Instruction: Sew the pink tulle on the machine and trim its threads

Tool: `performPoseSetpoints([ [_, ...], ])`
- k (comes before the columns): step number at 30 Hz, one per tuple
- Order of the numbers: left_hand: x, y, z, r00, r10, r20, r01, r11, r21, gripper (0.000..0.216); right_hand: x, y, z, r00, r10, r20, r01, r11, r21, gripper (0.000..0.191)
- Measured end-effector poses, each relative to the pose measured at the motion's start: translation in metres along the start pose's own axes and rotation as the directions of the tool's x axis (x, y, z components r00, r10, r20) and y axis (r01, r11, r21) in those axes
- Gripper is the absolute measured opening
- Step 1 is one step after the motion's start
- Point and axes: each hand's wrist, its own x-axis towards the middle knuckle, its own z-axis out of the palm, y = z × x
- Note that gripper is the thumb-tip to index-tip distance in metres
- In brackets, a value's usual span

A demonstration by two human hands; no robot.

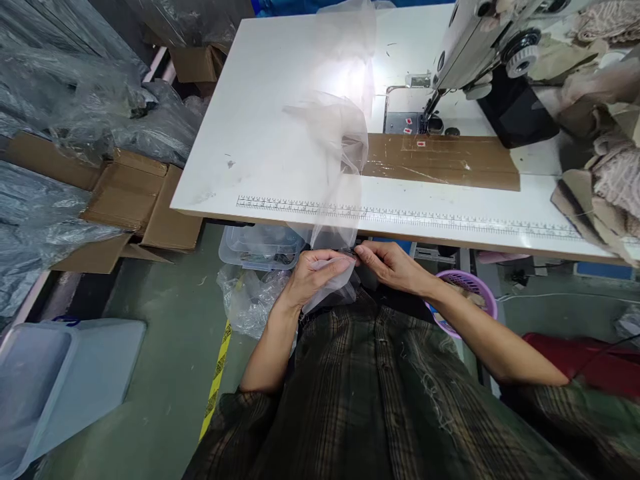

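Note:
A length of sheer whitish fabric (340,133) runs over the white sewing table (270,80) and hangs past its front edge toward my lap. Just below that edge, my left hand (316,275) is closed on the fabric, thumb pressed over it, with a loose end drooping under the palm. Close on its right, my right hand (393,265) pinches with thumb and forefinger at the fabric's edge. Something small and dark shows between the two hands; its kind is too small to tell.
A sewing machine (480,47) stands at the back right, with brown cardboard (440,160) before it. A printed ruler (400,217) follows the table's front edge. Fabric pieces (615,160) pile up at right. Below are a purple basket (487,293) and a clear plastic box (235,250).

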Motion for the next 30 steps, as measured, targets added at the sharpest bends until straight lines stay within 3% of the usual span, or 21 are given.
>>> performPoseSetpoints([
  [6,-0.002,0.007,-0.004,1.0,-0.014,0.003,0.014,0.999,-0.029,0.021,-0.004,-0.001,-0.001,0.999,0.043,-0.004,-0.043,0.999,-0.022,0.053],
  [13,-0.002,0.009,-0.009,0.996,-0.027,0.081,0.031,0.998,-0.055,0.015,-0.001,-0.009,0.005,0.996,-0.08,0.026,0.081,0.995,-0.062,0.045],
  [19,0.0,0.006,-0.009,0.995,-0.056,0.088,0.057,0.998,0.001,0.019,0.0,-0.001,0.01,0.998,-0.033,-0.046,0.025,0.987,-0.161,0.045],
  [22,-0.001,0.002,-0.008,0.993,-0.071,0.09,0.07,0.997,0.01,0.021,-0.004,0.003,0.014,0.994,-0.074,-0.086,0.072,0.997,-0.02,0.037],
  [24,-0.003,-0.001,-0.011,0.99,-0.102,0.097,0.104,0.995,-0.011,0.022,-0.009,0.009,0.02,0.997,-0.076,-0.03,0.079,0.987,0.14,0.035],
  [27,-0.008,-0.011,-0.026,0.965,-0.22,0.145,0.223,0.975,0.001,0.027,-0.017,0.024,0.036,0.994,0.021,0.107,-0.05,0.959,0.28,0.042],
  [30,-0.006,-0.027,-0.054,0.934,-0.288,0.213,0.274,0.957,0.09,0.039,-0.02,0.05,0.055,0.969,0.159,0.19,-0.203,0.949,0.24,0.047],
])
